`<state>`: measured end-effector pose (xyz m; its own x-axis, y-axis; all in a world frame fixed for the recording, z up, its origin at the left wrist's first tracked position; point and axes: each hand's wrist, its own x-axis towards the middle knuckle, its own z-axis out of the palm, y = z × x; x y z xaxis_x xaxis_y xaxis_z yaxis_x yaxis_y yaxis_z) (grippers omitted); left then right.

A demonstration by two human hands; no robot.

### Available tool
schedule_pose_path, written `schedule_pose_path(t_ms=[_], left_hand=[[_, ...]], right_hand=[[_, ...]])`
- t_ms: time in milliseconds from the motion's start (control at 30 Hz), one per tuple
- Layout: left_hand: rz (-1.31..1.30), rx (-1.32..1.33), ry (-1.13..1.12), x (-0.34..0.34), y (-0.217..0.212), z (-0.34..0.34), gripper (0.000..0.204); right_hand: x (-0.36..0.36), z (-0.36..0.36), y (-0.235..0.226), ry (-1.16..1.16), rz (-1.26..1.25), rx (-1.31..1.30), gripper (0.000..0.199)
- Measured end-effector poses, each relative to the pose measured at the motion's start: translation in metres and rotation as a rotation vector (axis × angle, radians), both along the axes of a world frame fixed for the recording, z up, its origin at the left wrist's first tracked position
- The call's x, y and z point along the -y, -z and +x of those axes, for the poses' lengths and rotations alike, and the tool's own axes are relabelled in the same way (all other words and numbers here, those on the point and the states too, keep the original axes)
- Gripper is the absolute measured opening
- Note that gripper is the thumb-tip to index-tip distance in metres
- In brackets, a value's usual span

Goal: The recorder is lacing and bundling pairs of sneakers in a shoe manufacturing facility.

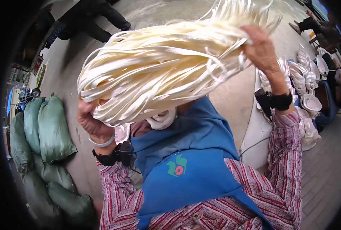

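The left hand (93,124) gripped the looped end of a bundle of cream straps (155,73); the right hand (262,51) clasped its other end, beside the loose strands (235,13). The bundle was raised above the blue apron (193,195). The step appeared to be straightening; the next move called for firm support at both ends. Loose strands could snag. Green sacks (55,130) lay left, white goods (310,103) right.

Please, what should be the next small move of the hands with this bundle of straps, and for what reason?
Probably the right hand should gather in the loose ends of the bundle of cream straps: they fan out past that hand, while the left hand already holds the neatly looped opposite end.
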<state>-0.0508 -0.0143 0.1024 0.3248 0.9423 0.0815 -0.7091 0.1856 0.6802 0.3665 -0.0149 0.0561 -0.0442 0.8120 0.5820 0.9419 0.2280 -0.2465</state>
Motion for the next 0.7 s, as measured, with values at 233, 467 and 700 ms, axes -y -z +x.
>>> schedule_pose_path(t_ms=[233, 467, 700], left_hand=[[-0.004, -0.006, 0.033, -0.017, 0.032, -0.027, 0.047], [0.238, -0.525, 0.111, 0.006, 0.041, -0.009, 0.059], [0.123, -0.155, -0.122, -0.016, 0.045, -0.039, 0.039]], right_hand=[[0.045, -0.034, 0.027, -0.116, -0.594, -0.789, 0.026], [0.042, -0.041, -0.026, -0.483, 0.093, -1.152, 0.021], [0.083, -0.032, 0.048, -0.264, -0.700, -0.474, 0.034]])
